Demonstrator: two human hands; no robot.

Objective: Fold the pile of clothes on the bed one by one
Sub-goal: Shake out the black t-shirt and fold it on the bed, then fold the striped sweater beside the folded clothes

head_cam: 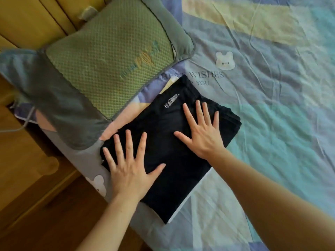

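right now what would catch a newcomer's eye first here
The folded black garment in the middle of the bed, with the left hand and right hand pressed flat on it, fingers spread. Next, the green pillow at upper left, and the pastel bedsheet with its white bear print.

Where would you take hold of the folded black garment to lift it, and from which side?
Grip the black garment at its layered edge on the right, beyond the right hand. The stacked folds show there, so pinching them together keeps it folded.
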